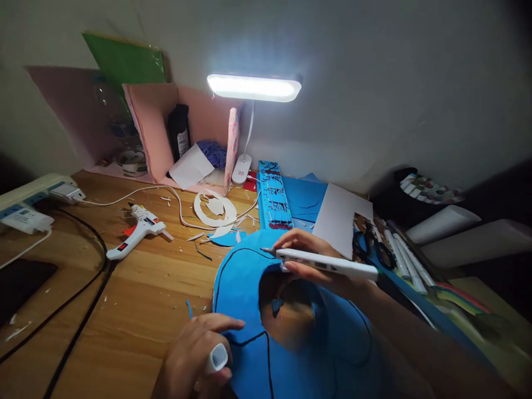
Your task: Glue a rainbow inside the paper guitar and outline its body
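Note:
A blue sheet piece (243,277) with a round hole and black curved lines lies at the lower middle. My right hand (310,257) is closed around a white marker (328,262), whose dark tip meets the blue surface just above the hole. Near the piece's lower left edge, my left hand (199,354) holds a white marker cap (218,358) with its open end showing. The left index finger stretches onto the blue surface.
A white glue gun (139,233) and cables lie left. Behind are white paper rings (199,213), a lit lamp (254,87) and pink boards (152,133). Scissors (374,244) and several markers (405,257) lie right. Scraps dot the wooden table (153,293).

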Action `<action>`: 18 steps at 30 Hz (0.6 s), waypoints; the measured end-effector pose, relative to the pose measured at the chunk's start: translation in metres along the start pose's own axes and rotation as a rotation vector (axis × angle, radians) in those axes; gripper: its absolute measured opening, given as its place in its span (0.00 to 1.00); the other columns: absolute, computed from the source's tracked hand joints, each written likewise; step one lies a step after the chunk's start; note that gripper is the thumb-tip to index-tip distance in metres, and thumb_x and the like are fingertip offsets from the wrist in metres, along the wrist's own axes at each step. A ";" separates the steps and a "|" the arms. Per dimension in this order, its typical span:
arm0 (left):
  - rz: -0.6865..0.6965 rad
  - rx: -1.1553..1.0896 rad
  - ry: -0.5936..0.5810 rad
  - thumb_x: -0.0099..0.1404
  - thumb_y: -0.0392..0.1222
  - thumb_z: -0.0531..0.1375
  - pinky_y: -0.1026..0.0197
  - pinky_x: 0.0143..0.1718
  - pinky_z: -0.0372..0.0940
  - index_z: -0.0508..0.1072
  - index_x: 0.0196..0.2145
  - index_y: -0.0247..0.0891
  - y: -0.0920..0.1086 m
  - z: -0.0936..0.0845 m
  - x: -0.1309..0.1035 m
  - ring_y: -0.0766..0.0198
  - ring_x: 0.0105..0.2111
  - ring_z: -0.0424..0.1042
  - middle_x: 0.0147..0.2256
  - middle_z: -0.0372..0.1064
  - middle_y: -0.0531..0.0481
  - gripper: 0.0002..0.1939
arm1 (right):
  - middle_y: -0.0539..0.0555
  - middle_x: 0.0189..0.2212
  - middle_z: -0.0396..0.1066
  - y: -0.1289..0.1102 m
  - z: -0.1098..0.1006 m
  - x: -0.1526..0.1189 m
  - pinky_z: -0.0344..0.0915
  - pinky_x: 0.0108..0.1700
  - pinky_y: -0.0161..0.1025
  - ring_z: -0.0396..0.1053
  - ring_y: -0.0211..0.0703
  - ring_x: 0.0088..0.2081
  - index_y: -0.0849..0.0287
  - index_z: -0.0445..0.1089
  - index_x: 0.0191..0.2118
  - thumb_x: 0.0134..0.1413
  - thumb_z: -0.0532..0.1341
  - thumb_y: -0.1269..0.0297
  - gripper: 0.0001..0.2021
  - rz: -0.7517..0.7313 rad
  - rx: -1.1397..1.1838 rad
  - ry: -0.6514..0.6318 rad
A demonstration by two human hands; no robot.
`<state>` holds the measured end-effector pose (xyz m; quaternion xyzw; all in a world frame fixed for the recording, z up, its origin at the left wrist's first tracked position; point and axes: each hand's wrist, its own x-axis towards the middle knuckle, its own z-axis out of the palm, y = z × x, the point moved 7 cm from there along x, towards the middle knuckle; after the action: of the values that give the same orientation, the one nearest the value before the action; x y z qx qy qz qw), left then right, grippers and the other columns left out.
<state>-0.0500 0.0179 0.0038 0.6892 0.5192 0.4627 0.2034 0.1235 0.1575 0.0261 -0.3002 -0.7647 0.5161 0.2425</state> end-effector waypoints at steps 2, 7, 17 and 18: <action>0.065 -0.007 -0.038 0.67 0.52 0.51 0.63 0.41 0.67 0.68 0.30 0.42 -0.004 0.006 0.000 0.63 0.39 0.74 0.38 0.76 0.51 0.14 | 0.52 0.35 0.67 0.010 0.003 0.012 0.61 0.27 0.32 0.65 0.36 0.30 0.56 0.65 0.44 0.56 0.60 0.61 0.12 0.022 0.003 0.002; 0.153 -0.001 -0.017 0.68 0.52 0.48 0.60 0.42 0.65 0.69 0.36 0.42 -0.021 0.012 -0.008 0.61 0.40 0.75 0.37 0.77 0.50 0.15 | 0.49 0.27 0.65 0.027 0.010 0.039 0.57 0.26 0.31 0.61 0.34 0.27 0.60 0.66 0.35 0.54 0.61 0.56 0.12 0.087 -0.013 0.042; 0.172 -0.054 0.037 0.67 0.53 0.48 0.61 0.37 0.67 0.70 0.41 0.43 -0.027 0.013 -0.008 0.61 0.37 0.76 0.34 0.77 0.51 0.16 | 0.47 0.23 0.62 0.027 0.025 0.057 0.51 0.22 0.31 0.56 0.32 0.23 0.59 0.62 0.29 0.53 0.60 0.58 0.10 0.099 -0.103 0.053; 0.136 -0.074 0.031 0.67 0.53 0.48 0.60 0.38 0.66 0.70 0.40 0.43 -0.027 0.013 -0.007 0.61 0.37 0.75 0.35 0.77 0.51 0.16 | 0.46 0.23 0.61 0.027 0.026 0.058 0.51 0.22 0.31 0.55 0.32 0.22 0.59 0.62 0.29 0.53 0.60 0.58 0.10 0.096 -0.099 0.052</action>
<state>-0.0534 0.0241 -0.0263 0.7076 0.4568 0.5048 0.1891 0.0708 0.1904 -0.0049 -0.3617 -0.7674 0.4806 0.2221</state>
